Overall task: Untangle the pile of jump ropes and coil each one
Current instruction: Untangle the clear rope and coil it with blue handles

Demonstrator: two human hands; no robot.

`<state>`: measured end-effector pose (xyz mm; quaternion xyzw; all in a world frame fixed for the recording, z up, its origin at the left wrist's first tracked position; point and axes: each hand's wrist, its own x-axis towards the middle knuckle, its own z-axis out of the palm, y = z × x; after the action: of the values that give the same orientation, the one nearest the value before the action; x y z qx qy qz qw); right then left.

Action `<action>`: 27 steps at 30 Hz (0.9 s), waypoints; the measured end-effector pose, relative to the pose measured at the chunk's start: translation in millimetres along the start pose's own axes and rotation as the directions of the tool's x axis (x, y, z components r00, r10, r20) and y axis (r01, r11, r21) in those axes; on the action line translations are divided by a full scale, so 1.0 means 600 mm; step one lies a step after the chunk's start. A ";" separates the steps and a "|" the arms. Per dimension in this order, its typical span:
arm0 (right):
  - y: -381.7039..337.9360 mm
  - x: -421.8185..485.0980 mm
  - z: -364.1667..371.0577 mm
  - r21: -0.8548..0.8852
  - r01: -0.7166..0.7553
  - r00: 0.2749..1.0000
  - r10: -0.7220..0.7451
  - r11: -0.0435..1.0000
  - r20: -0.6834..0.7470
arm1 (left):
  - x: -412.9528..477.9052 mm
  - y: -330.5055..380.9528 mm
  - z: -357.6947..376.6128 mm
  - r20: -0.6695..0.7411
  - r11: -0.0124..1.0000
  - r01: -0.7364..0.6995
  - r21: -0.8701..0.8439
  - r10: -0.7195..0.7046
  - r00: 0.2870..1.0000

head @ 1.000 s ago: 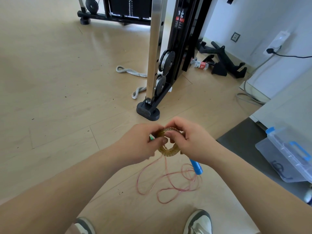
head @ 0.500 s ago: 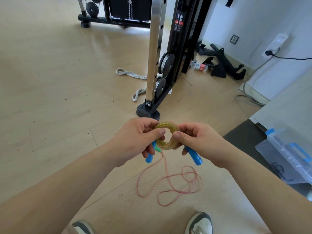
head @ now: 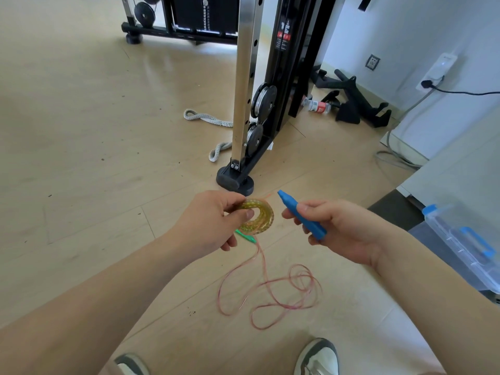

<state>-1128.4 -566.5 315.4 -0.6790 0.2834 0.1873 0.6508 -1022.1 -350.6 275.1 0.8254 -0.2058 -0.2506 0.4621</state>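
Head view: left hand (head: pixel 213 220) pinches the coiled yellow rope (head: pixel 261 217) between thumb and fingers; right hand (head: pixel 343 231), fingers curled round the blue handle (head: pixel 301 215), holds it just beside, tip angled up-left past the coil; loose pink cord (head: pixel 270 293) trails from the left hand to the floor (head: pixel 81 158).

Pale wooden plank floor (head: pixel 81 131) fills the left of the frame before me, with soft glare near the top. A black-and-chrome cable weight machine (head: pixel 244 77) stands at upper centre, a grey braided rope (head: pixel 205 119) lying by its post. At upper right a white wall (head: pixel 405 28) carries a grey socket (head: pixel 372 61); a clear plastic storage box with blue latches (head: pixel 460 247) sits at the right edge.
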 end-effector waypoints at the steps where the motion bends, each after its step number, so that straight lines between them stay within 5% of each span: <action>1: -0.001 -0.002 0.002 0.000 0.001 1.000 -0.001 1.000 0.024 | 0.000 -0.001 0.002 0.004 1.000 -0.003 0.024 0.003 1.000; 6: 0.004 -0.003 0.016 -0.170 -0.005 0.991 0.028 0.985 0.134 | -0.002 0.005 0.002 -0.023 0.999 0.002 0.034 -0.001 1.000; 18: 0.007 0.014 0.045 0.088 0.108 0.994 -0.106 0.990 -0.030 | -0.014 0.015 0.015 0.137 0.999 0.026 -0.048 -0.019 0.990; 27: 0.017 0.018 0.058 0.217 0.166 0.986 -0.162 0.962 -0.039 | -0.024 0.018 0.022 0.135 0.934 0.078 -0.349 -0.032 0.990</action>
<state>-1122.5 -533.4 298.2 -0.6261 0.2520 0.0934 0.7320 -1042.8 -356.2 281.5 0.7166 -0.1631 -0.3486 0.5817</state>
